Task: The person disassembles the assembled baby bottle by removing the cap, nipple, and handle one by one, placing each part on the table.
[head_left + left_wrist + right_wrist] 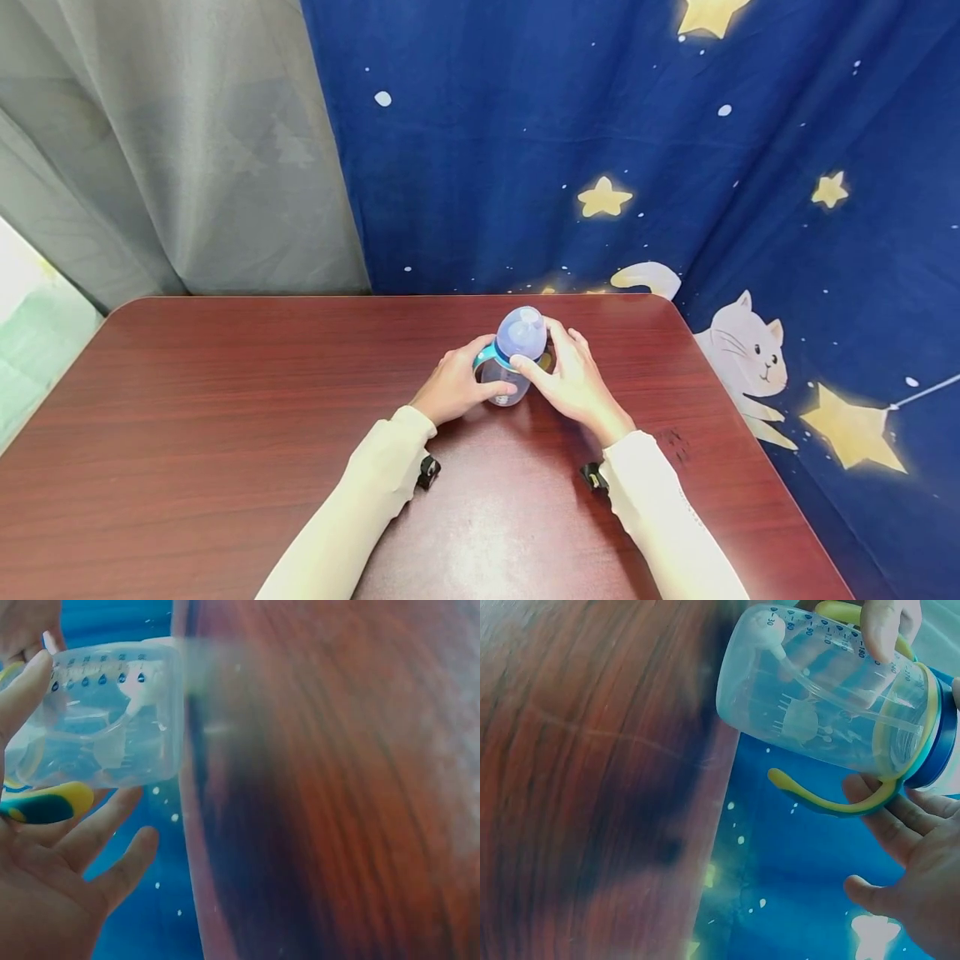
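Note:
A clear baby bottle with a domed translucent cap is held in both hands near the far edge of the table. My left hand grips its body, thumb across the front and fingers behind, beside one handle in green and yellow. At the upper end, my right hand holds the cap between thumb and fingers, close above the dark blue collar. Blue measuring marks run along the clear wall, and a straw with a white weighted end shows inside. The right wrist view also shows the other curved handle.
The reddish-brown wooden table spreads out on both sides of the arms. Behind it hang a grey curtain and a blue curtain printed with stars and a cat. Dark marks lie on the tabletop at right.

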Available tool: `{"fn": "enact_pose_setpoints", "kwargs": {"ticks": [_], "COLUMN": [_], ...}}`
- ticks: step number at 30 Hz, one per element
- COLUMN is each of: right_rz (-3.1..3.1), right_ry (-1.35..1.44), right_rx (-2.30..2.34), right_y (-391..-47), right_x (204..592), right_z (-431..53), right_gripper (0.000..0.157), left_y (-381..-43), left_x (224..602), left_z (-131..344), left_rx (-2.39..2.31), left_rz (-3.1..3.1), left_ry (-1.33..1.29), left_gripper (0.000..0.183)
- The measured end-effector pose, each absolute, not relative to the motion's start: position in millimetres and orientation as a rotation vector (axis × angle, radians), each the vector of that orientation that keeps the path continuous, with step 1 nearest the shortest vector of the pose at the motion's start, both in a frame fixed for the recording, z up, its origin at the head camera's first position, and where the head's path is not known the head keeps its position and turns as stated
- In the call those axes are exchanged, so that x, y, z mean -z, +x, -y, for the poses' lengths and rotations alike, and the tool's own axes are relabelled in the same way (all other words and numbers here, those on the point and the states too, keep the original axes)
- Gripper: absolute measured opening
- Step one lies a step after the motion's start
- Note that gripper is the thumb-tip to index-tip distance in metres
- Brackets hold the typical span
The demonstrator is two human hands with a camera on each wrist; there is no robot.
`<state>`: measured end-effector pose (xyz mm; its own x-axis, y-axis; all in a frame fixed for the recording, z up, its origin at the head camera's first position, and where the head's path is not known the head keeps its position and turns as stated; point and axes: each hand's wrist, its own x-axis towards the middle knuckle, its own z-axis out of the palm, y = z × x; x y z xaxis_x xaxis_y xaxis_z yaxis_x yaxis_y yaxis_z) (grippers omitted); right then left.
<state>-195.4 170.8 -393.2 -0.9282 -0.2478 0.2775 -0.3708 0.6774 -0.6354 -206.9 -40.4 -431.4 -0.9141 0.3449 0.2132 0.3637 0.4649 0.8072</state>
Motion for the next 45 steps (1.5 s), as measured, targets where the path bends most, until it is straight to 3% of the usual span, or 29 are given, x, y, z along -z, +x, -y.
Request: {"fn": "enact_pose_setpoints", "kwargs": {"ticks": [26, 45], "right_rz": [2.583, 2.551], "right_ry": [0.615, 0.643], "right_rx": [-1.378, -1.339], "right_y": [-187.6, -186.6], "right_x": [382.8, 383.3], "right_z": [-152.2, -141.7], "right_gripper": [0.065, 0.064], "left_y": [-195.9, -190.8], "left_x": [413.0, 418.8], "left_z": [63.2, 70.6], "left_rx": [1.388, 1.406], "left_rz": [2.637, 2.609], "left_ry": [-0.667, -0.630], "left_gripper": [0.070, 0.071]}}
